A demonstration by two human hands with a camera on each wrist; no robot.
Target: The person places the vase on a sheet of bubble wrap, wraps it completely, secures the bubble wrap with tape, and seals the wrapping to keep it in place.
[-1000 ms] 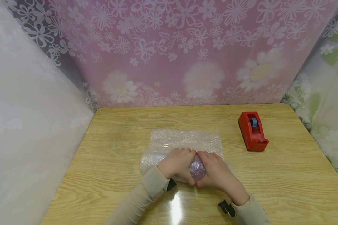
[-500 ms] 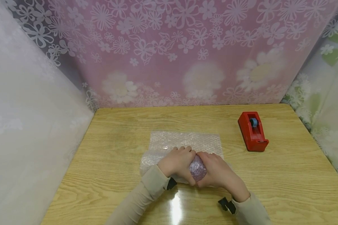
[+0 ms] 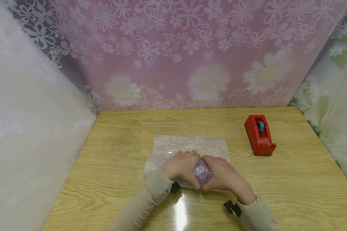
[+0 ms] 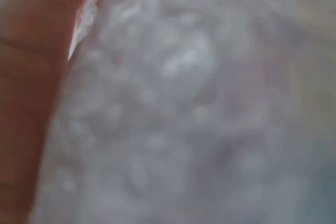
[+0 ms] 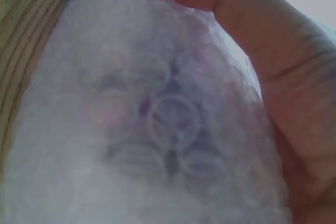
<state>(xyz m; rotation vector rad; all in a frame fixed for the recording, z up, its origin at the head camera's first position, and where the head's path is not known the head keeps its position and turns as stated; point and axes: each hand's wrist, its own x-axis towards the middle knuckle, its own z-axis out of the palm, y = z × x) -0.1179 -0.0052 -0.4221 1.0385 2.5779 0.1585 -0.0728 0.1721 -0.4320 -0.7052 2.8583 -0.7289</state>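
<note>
Both hands hold a purple object wrapped in bubble wrap (image 3: 202,172) between them near the front of the table. My left hand (image 3: 182,167) curls over its left side, thumb toward me. From the right, my right hand (image 3: 223,175) grips it, and the two hands' fingertips meet. Bubble wrap fills the left wrist view, and a bubble-wrapped surface (image 5: 157,108) with blurred purple marks shows beside the fingers in the right wrist view. A flat sheet of bubble wrap (image 3: 190,144) spreads out behind and under the hands. What the purple object is, I cannot tell.
A red tape dispenser (image 3: 260,134) with a blue roll stands at the back right of the wooden table (image 3: 115,138). Flowered curtains (image 3: 173,57) hang behind the table and along both sides. Black straps (image 3: 232,208) sit at the wrists.
Over the last second the far edge of the bubble wrap sheet has shifted slightly toward me. Both hands keep their hold on the wrapped object in nearly the same place.
</note>
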